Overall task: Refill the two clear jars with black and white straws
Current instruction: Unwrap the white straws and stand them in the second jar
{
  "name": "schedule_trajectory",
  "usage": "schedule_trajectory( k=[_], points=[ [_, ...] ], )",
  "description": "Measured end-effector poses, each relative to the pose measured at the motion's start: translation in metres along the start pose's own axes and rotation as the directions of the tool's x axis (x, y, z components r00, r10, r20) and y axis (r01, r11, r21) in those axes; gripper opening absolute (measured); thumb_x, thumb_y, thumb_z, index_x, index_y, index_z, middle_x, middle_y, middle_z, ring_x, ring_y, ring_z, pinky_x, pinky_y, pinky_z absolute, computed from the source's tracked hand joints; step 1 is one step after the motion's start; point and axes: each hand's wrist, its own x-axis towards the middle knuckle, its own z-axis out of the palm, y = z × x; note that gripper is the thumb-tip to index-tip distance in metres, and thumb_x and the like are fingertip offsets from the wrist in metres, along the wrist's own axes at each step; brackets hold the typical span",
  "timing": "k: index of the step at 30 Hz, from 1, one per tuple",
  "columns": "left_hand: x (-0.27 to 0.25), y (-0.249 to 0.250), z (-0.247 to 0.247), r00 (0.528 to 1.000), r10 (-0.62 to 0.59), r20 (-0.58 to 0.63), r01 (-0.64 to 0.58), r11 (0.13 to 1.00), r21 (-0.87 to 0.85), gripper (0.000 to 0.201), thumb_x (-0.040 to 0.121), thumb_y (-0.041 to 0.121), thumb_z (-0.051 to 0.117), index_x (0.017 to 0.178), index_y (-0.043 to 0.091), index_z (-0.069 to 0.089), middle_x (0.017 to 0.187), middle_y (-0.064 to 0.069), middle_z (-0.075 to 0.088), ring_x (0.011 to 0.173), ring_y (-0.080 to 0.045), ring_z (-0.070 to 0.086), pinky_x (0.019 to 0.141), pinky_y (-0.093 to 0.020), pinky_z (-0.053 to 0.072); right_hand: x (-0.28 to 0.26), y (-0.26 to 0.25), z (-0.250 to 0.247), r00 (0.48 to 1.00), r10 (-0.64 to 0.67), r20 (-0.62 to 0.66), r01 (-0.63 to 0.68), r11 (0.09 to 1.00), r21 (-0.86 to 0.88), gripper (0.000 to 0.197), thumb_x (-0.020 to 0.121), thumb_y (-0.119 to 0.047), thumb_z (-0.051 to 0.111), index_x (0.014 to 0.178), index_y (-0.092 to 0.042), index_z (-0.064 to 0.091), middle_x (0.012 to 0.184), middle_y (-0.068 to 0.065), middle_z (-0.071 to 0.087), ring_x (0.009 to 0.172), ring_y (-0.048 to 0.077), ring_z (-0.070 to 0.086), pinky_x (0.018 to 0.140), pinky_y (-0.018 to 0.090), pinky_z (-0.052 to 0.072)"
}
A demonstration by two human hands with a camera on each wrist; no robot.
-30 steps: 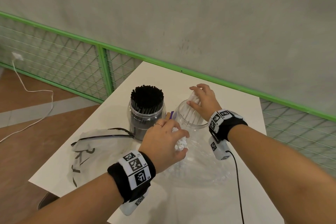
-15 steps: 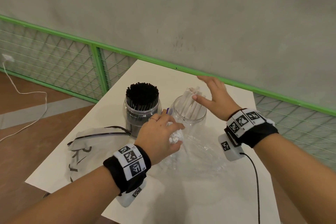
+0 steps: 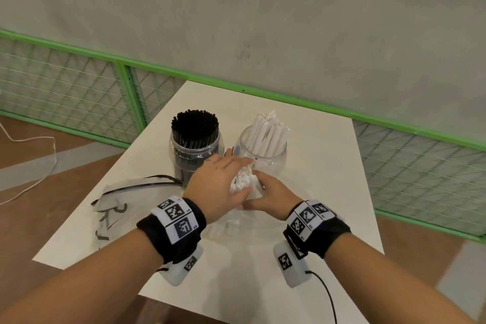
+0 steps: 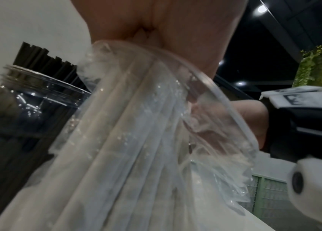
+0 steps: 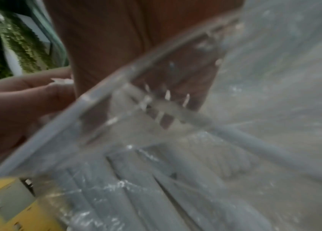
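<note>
1. Black straws [image 3: 195, 123] packed tight in the left jar [image 3: 196, 155]. Looks done.
2. White straws [image 3: 268, 131] standing in the right jar [image 3: 260, 155], leaning to the back. Only part full, with room near the front.
3. Clear bag [image 3: 236, 218] lying on the worktop [image 3: 328, 179] just in front of the right jar, with more white straws inside.
4. Left hand [image 3: 218, 187] on the bag's open end, fingers curled around the bunch of straw tips sticking out.
5. Right hand [image 3: 271, 197] just beside it, touching the same bunch from the other side. Thumb and fingers bent around the bag mouth, seen through the plastic in the left wrist view.
6. Empty bag [image 3: 123, 205] with a black strip lying flat at the left of the worktop, near the black jar.
7. Still to do, most likely: pull the held bunch out, drop it into the right jar, and go on until that jar looks as full as the black one.
8. Watch out: thin straws may slip and fall.
</note>
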Motion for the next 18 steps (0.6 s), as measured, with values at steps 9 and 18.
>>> schedule_trajectory(
  k=[9, 18],
  points=[
    [-0.01, -0.002, -0.003, 1.0, 0.01, -0.012, -0.011, 0.998, -0.061, 0.053, 0.082, 0.04, 0.049, 0.132, 0.024, 0.052, 0.117, 0.004, 0.063, 0.108, -0.02, 0.051, 0.097, -0.021, 0.027, 0.007, 0.007, 0.005, 0.996, -0.03, -0.088, 0.044, 0.986, 0.158, 0.049, 0.069, -0.014, 0.078, 0.114, -0.007, 0.06, 0.11, 0.012, 0.068, 0.097, 0.018, 0.065, 0.089, 0.035, 0.052],
    [-0.013, 0.001, 0.0, 1.0, -0.008, -0.021, 0.006, 0.996, -0.094, 0.05, 0.084, 0.034, 0.053, 0.133, 0.025, 0.048, 0.109, 0.009, 0.062, 0.104, -0.017, 0.05, 0.097, -0.024, 0.032, 0.0, 0.007, 0.005, 0.977, -0.036, -0.211, 0.074, 0.982, 0.173, 0.022, 0.077, -0.004, 0.07, 0.094, -0.015, 0.062, 0.08, -0.006, 0.063, 0.071, -0.001, 0.058, 0.071, 0.017, 0.047]
  ],
)
